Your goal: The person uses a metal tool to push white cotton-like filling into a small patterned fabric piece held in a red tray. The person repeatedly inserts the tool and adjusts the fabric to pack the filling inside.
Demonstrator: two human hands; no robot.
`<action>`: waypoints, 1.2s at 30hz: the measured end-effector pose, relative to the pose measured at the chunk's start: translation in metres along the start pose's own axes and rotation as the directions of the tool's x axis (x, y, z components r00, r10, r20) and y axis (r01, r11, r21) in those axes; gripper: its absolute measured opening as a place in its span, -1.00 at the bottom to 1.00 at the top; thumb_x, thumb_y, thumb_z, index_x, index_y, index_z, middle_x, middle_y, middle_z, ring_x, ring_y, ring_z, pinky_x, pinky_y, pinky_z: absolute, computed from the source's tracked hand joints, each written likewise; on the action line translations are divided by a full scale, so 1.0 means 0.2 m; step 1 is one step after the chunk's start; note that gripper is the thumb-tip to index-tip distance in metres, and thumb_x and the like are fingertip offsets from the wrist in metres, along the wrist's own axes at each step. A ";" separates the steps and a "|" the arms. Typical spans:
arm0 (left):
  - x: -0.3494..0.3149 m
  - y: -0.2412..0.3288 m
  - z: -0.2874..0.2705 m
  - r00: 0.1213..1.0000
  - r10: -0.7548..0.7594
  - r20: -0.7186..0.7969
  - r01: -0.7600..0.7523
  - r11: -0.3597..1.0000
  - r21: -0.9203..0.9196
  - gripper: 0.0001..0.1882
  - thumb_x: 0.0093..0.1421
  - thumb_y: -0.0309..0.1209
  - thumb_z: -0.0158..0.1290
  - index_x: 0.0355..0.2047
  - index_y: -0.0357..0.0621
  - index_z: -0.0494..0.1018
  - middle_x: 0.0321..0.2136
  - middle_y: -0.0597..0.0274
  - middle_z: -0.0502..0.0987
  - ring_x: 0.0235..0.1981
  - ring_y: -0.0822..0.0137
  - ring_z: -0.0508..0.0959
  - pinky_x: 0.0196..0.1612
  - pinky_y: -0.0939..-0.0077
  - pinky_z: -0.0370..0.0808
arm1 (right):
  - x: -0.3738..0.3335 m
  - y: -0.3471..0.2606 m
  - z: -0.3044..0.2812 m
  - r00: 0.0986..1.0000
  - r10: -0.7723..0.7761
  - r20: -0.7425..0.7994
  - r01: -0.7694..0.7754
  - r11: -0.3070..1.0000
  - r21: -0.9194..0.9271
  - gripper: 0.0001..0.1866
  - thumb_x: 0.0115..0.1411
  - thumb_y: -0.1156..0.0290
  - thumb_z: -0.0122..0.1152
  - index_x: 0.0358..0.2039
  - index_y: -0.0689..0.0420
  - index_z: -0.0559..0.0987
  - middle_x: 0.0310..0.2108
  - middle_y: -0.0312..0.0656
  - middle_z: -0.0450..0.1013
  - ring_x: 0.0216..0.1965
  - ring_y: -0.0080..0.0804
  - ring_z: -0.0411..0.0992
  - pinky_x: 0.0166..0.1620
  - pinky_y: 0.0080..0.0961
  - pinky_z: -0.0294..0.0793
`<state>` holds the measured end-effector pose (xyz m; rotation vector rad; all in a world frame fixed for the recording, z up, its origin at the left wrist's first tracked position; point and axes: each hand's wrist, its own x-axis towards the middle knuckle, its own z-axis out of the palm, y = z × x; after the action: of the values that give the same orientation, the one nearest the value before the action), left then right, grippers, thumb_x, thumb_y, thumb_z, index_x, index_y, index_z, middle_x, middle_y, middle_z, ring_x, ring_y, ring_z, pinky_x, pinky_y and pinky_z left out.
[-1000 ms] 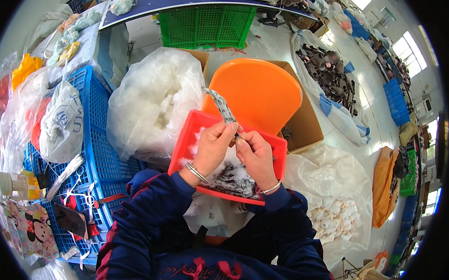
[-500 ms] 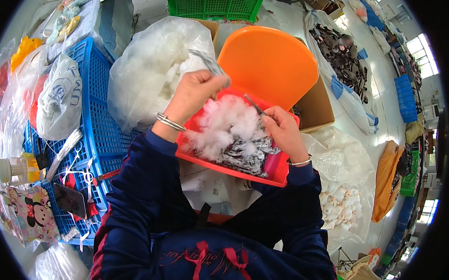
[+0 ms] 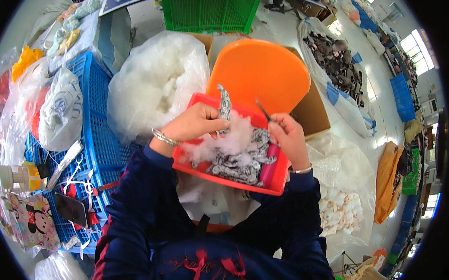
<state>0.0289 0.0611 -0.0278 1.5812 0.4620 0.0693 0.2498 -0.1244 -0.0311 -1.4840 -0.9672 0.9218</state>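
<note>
Over my feed, the biggest thing near me is the clear bag [image 3: 159, 82] of white stuffing, beside the orange seat [image 3: 259, 81]. Just this side of the seat is the red tray [image 3: 222, 181], with fluff [image 3: 236, 135] and a pile [image 3: 238, 165] of grey pieces inside. My left hand [image 3: 200, 124], above the tray, pinches one grey piece [image 3: 225, 102] near its lower end, so it stands upright over the fluff. My right hand [image 3: 289, 138], by the tray's right edge, grips a thin dark tool [image 3: 262, 110], angled up and away from me; its tip's form I can't make out. I judge the piece could slip if that one-ended pinch loosens. A hasty swing of the tool might snag it or jab my left hand, and knocking the tray could spill fluff.
</note>
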 end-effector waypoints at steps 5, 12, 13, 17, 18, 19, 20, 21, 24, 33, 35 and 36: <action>0.00 0.03 0.03 0.985 0.153 -0.075 -0.167 0.949 -0.269 -0.77 0.30 -0.36 0.07 -0.28 -0.32 0.58 -0.34 0.19 0.65 -0.36 0.50 0.59 -0.27 0.59 0.57 | -0.04 -0.05 0.05 0.993 -0.004 0.119 0.021 0.990 -0.139 -0.83 0.20 0.55 0.23 -0.19 0.23 0.51 -0.37 -0.41 0.45 -0.41 -0.76 0.33 -0.35 -0.74 0.33; -0.02 0.06 0.02 0.991 0.117 -0.060 -0.130 0.946 -0.298 -0.77 0.30 -0.37 0.05 -0.27 -0.32 0.58 -0.30 0.15 0.65 -0.29 0.50 0.60 -0.20 0.57 0.59 | -0.03 -0.09 0.13 0.988 -0.150 0.037 0.150 0.879 -0.452 -0.88 0.15 0.54 0.27 -0.30 0.23 0.52 -0.52 -0.35 0.39 -0.54 -0.69 0.28 -0.46 -0.67 0.26; -0.01 0.05 0.02 0.991 0.117 -0.068 -0.133 0.941 -0.311 -0.77 0.30 -0.37 0.05 -0.27 -0.31 0.58 -0.30 0.15 0.65 -0.29 0.50 0.60 -0.21 0.58 0.59 | -0.03 -0.10 0.15 0.980 -0.197 0.030 0.186 0.853 -0.487 -0.88 0.15 0.54 0.26 -0.31 0.23 0.51 -0.53 -0.34 0.38 -0.55 -0.68 0.27 -0.46 -0.66 0.25; -0.01 0.06 0.05 0.993 0.059 -0.105 -0.095 0.917 -0.386 -0.77 0.29 -0.33 0.08 -0.34 -0.28 0.57 -0.43 0.23 0.62 -0.44 0.53 0.55 -0.36 0.68 0.50 | -0.02 -0.08 0.18 0.976 -0.219 0.001 0.195 0.867 -0.459 -0.89 0.17 0.54 0.26 -0.35 0.24 0.49 -0.56 -0.35 0.36 -0.55 -0.70 0.27 -0.47 -0.68 0.24; 0.00 0.05 0.04 0.986 0.054 -0.157 -0.107 0.928 -0.356 -0.76 0.29 -0.31 0.09 -0.40 -0.26 0.55 -0.50 0.27 0.57 -0.49 0.54 0.51 -0.41 0.67 0.46 | -0.02 -0.07 0.17 0.978 -0.207 -0.011 0.185 0.896 -0.404 -0.89 0.17 0.54 0.26 -0.35 0.24 0.49 -0.55 -0.36 0.36 -0.54 -0.71 0.27 -0.46 -0.68 0.25; 0.02 0.02 0.02 0.977 0.050 -0.209 -0.117 0.939 -0.325 -0.74 0.29 -0.30 0.10 -0.45 -0.23 0.53 -0.56 0.32 0.52 -0.54 0.54 0.48 -0.47 0.65 0.42 | -0.02 -0.06 0.14 0.981 -0.195 -0.021 0.176 0.921 -0.348 -0.89 0.18 0.54 0.25 -0.36 0.24 0.48 -0.55 -0.37 0.36 -0.53 -0.72 0.27 -0.46 -0.69 0.25; 0.03 0.00 0.01 0.964 0.047 -0.261 -0.126 0.948 -0.293 -0.71 0.29 -0.28 0.11 -0.51 -0.21 0.51 -0.63 0.37 0.47 -0.60 0.55 0.44 -0.52 0.64 0.38 | -0.02 -0.05 0.13 0.983 -0.182 -0.031 0.165 0.943 -0.289 -0.89 0.19 0.54 0.25 -0.36 0.25 0.48 -0.54 -0.38 0.36 -0.52 -0.73 0.27 -0.46 -0.70 0.25; 0.03 0.01 0.01 0.956 0.026 -0.291 -0.130 0.930 -0.343 -0.69 0.28 -0.27 0.11 -0.55 -0.19 0.48 -0.67 0.39 0.42 -0.64 0.56 0.39 -0.56 0.64 0.31 | -0.02 -0.06 0.14 0.985 -0.168 -0.024 0.155 0.948 -0.276 -0.89 0.19 0.54 0.25 -0.36 0.25 0.47 -0.54 -0.39 0.36 -0.52 -0.74 0.26 -0.46 -0.70 0.24; 0.05 0.01 0.05 0.935 0.001 -0.355 -0.166 0.885 -0.435 -0.62 0.28 -0.26 0.12 -0.64 -0.15 0.40 -0.74 0.42 0.34 -0.72 0.59 0.28 -0.64 0.65 0.18 | -0.02 -0.07 0.16 0.991 -0.136 -0.010 0.130 0.964 -0.233 -0.89 0.20 0.54 0.24 -0.36 0.25 0.46 -0.53 -0.41 0.36 -0.52 -0.76 0.24 -0.46 -0.71 0.23; 0.05 0.02 0.14 0.923 0.064 -0.379 -0.219 0.898 -0.381 -0.65 0.29 -0.32 0.10 -0.63 -0.17 0.39 -0.71 0.37 0.36 -0.69 0.55 0.30 -0.60 0.63 0.24 | -0.01 -0.01 0.20 0.993 -0.120 -0.020 0.116 0.982 -0.151 -0.89 0.22 0.54 0.22 -0.37 0.23 0.45 -0.52 -0.44 0.33 -0.52 -0.78 0.20 -0.46 -0.73 0.19; 0.06 0.01 0.17 0.919 0.079 -0.386 -0.236 0.895 -0.378 -0.65 0.30 -0.32 0.08 -0.62 -0.18 0.40 -0.71 0.37 0.37 -0.68 0.56 0.33 -0.60 0.62 0.27 | 0.00 0.02 0.22 0.994 -0.107 -0.029 0.104 0.991 -0.083 -0.89 0.24 0.53 0.20 -0.37 0.22 0.44 -0.52 -0.45 0.33 -0.51 -0.78 0.20 -0.46 -0.73 0.19; 0.07 -0.01 0.21 0.913 0.066 -0.402 -0.229 0.899 -0.374 -0.65 0.30 -0.32 0.08 -0.62 -0.18 0.41 -0.71 0.37 0.38 -0.68 0.56 0.35 -0.59 0.62 0.28 | 0.00 0.02 0.25 0.997 -0.078 -0.029 0.078 0.997 -0.021 -0.89 0.24 0.52 0.20 -0.37 0.21 0.44 -0.52 -0.45 0.33 -0.51 -0.78 0.21 -0.45 -0.73 0.20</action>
<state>0.0539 0.0268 -0.0358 1.1752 0.5824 0.5706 0.2044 -0.1074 -0.0400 -1.4621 -1.0078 0.8342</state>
